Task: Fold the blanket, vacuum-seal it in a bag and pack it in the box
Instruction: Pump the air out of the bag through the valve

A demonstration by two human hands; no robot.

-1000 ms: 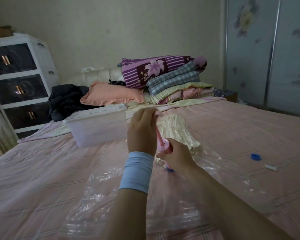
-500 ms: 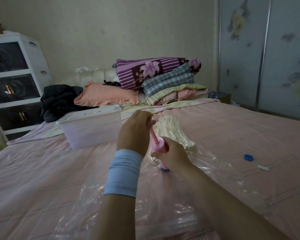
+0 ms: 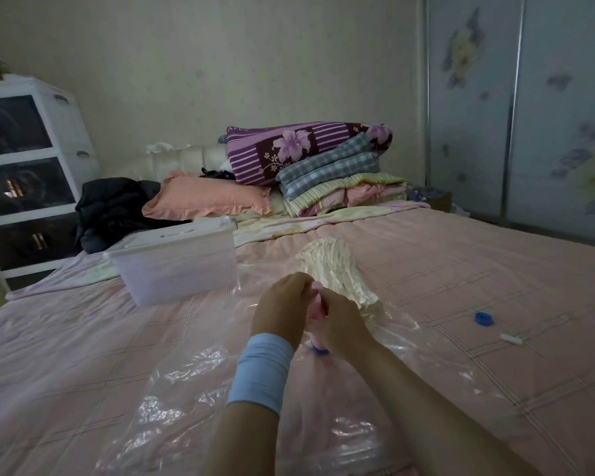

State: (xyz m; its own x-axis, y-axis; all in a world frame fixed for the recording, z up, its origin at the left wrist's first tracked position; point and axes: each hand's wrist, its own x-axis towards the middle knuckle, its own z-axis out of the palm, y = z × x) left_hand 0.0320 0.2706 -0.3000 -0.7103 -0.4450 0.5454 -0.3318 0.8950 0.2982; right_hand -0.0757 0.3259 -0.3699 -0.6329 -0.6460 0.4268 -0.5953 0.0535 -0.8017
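A clear vacuum bag (image 3: 193, 383) lies flat on the pink bed, with the folded cream blanket (image 3: 334, 269) inside its far end. A small pink hand pump (image 3: 315, 312) stands on the bag's blue valve (image 3: 320, 352). My left hand (image 3: 282, 314), with a light blue wristband, grips the pump's handle at the top. My right hand (image 3: 340, 328) holds the pump's body just above the valve. The pump is mostly hidden by both hands. The translucent plastic box (image 3: 176, 266) with its lid on stands on the bed to the left, beyond the bag.
A blue valve cap (image 3: 484, 318) and a small white clip (image 3: 511, 339) lie on the bed to the right. Pillows and folded bedding (image 3: 310, 166) are stacked at the headboard, with dark clothing (image 3: 114, 207) beside them. A white drawer unit (image 3: 24, 166) stands at left, wardrobe doors (image 3: 529, 115) at right.
My left hand has pushed the pump handle down toward my right hand, so the pink rod no longer shows. The camera view has tilted slightly.
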